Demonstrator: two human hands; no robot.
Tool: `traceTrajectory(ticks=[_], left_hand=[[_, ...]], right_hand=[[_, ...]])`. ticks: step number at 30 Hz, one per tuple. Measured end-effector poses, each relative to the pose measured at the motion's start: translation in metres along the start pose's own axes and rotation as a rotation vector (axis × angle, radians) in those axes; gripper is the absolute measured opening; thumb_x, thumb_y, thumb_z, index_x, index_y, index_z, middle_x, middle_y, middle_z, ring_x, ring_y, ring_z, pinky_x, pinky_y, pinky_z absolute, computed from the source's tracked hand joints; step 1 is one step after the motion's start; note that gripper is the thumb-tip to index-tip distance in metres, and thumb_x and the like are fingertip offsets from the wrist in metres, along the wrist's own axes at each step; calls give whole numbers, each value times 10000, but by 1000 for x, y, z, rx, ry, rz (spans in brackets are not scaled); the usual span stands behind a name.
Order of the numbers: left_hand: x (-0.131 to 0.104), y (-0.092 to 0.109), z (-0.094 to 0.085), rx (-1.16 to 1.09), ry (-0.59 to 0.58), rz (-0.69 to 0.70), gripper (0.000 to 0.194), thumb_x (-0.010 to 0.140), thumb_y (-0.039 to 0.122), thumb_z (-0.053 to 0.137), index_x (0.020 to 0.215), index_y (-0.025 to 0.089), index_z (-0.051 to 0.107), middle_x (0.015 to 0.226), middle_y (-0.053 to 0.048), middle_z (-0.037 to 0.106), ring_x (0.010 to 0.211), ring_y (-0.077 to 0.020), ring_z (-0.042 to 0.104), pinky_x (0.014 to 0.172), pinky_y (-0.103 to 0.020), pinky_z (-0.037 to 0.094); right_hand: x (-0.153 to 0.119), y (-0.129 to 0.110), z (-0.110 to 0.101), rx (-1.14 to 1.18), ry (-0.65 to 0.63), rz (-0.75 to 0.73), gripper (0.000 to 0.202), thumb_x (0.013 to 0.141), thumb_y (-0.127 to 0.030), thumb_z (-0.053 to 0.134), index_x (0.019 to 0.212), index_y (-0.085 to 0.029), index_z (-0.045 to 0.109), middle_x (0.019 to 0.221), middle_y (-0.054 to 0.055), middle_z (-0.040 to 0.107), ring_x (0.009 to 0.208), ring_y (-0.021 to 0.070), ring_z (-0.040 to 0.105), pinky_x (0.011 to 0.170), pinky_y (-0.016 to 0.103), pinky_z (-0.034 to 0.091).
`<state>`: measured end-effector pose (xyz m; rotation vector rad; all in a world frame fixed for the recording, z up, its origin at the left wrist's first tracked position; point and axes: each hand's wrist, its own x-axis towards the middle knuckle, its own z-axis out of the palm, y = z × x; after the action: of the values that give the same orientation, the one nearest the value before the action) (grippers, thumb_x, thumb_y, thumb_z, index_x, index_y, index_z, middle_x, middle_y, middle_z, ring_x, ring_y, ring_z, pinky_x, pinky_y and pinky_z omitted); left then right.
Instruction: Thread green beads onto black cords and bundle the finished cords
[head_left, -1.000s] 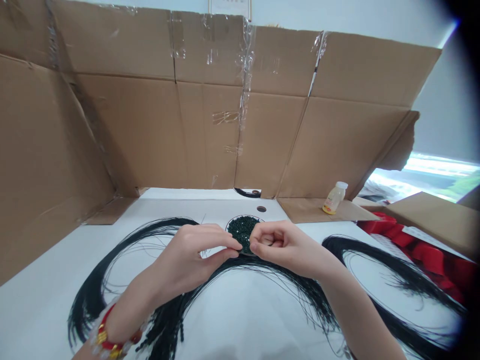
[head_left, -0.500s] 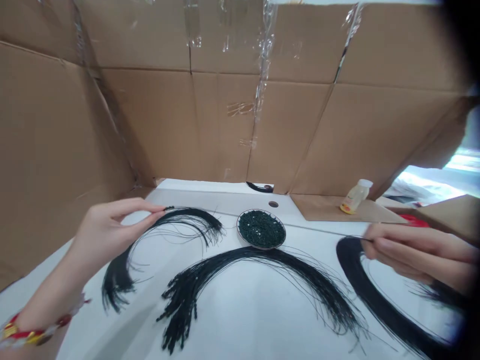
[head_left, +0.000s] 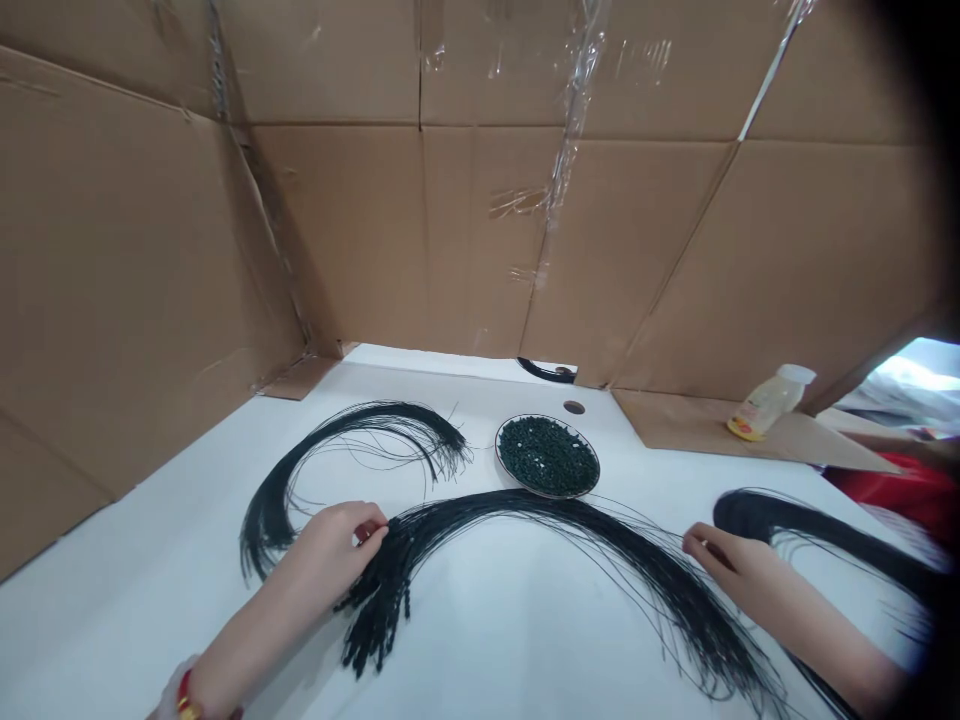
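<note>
Across the white table arches a bundle of black cords (head_left: pixel 517 503), with knotted or beaded tips at its left end. My left hand (head_left: pixel 341 545) is pinched closed over that end, at the upper edge of the bundle, apparently on the end of a thin black cord. Beside the bundle's right half my right hand (head_left: pixel 727 560) is also pinched closed, with a thin strand running to its fingertips. A shallow dish (head_left: pixel 547 455) of small dark green beads or chips stands just behind the middle of the arch.
A second curved bundle (head_left: pixel 289 475) lies at back left, and a thick black hank (head_left: pixel 750 515) at right. Cardboard walls (head_left: pixel 480 240) enclose the table. A small bottle with a white cap (head_left: pixel 769 402) stands on a cardboard flap (head_left: pixel 675 425). Behind it shows something red (head_left: pixel 900 500).
Both hands have come down from above the table to the middle bundle, the left moving right and toward me, the right moving left off the thick hank. The view has shifted slightly.
</note>
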<state>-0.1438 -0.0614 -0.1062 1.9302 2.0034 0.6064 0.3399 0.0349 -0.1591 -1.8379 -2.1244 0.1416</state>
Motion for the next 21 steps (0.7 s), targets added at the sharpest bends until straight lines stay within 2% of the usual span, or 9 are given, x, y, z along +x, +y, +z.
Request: traceTrajectory(ticks=[3, 6, 7, 9, 11, 12, 15, 18, 21], left_hand=[[2, 6, 0, 21, -5, 4, 282, 909, 325, 511, 817, 220, 757, 854, -73, 789, 831, -279, 736, 744, -344, 550], [3, 5, 1, 19, -11, 11, 300, 926, 338, 500, 860, 219, 768, 893, -83, 783, 891, -291, 721, 792, -370, 549], [3, 4, 2, 15, -19, 17, 302, 929, 340, 502, 870, 219, 772, 897, -84, 781, 912, -296, 714, 808, -382, 549], [2, 0, 6, 8, -33, 28, 303, 935, 342, 505, 884, 217, 777, 909, -87, 777, 954, -311, 698, 837, -409, 545], [-1, -4, 10, 3, -34, 32, 304, 944, 349, 508, 914, 208, 775, 960, -99, 773, 1011, -329, 680, 877, -439, 539], [-3, -6, 12, 2, -31, 33, 308, 951, 357, 505, 944, 203, 772, 995, -107, 769, 1042, -336, 672, 898, -451, 537], [-12, -13, 17, -6, -14, 30, 360, 988, 391, 469, 1122, 190, 735, 1147, -125, 747, 1151, -339, 649, 991, -481, 523], [-26, -23, 23, -18, -12, 4, 492, 997, 476, 471, 1366, 183, 613, 1399, -146, 649, 1314, -344, 586, 1094, -496, 489], [-39, -31, 34, -50, -84, -42, 748, 970, 592, 497, 1584, 187, 360, 1651, -155, 385, 1495, -359, 399, 1194, -517, 399]], right_hand=[[2, -14, 4, -78, -28, -46, 318, 907, -326, 483, 698, -205, 689, 627, 123, 672, 555, 307, 657, 500, 374, 481], [0, -55, 0, -142, 53, -140, 282, 917, -211, 449, 915, -114, 714, 989, 287, 683, 881, 425, 679, 664, 504, 532], [-1, -76, 0, -138, 55, -206, 297, 948, -193, 427, 1010, -107, 705, 1082, 292, 665, 947, 415, 668, 732, 524, 540], [-3, -126, 2, -80, -28, -411, 284, 985, -142, 425, 1083, -165, 690, 1113, 189, 681, 989, 306, 677, 839, 438, 562], [0, -178, 13, -9, -132, -612, 233, 990, -116, 483, 1062, -205, 686, 1115, 100, 690, 999, 205, 680, 847, 304, 571], [4, -202, 22, 15, -168, -685, 195, 991, -125, 522, 1061, -206, 685, 1106, 77, 694, 987, 184, 682, 818, 278, 574], [22, -255, 53, 56, -220, -836, 128, 1009, -153, 578, 1087, -163, 679, 1077, 58, 697, 1019, 197, 674, 873, 356, 580], [40, -277, 80, 79, -235, -919, 124, 1008, -211, 625, 1098, -147, 680, 1109, 65, 694, 1029, 207, 676, 888, 401, 586], [49, -278, 96, 104, -234, -948, 123, 1008, -234, 634, 1076, -147, 687, 1099, 65, 699, 1017, 204, 682, 892, 404, 589]])
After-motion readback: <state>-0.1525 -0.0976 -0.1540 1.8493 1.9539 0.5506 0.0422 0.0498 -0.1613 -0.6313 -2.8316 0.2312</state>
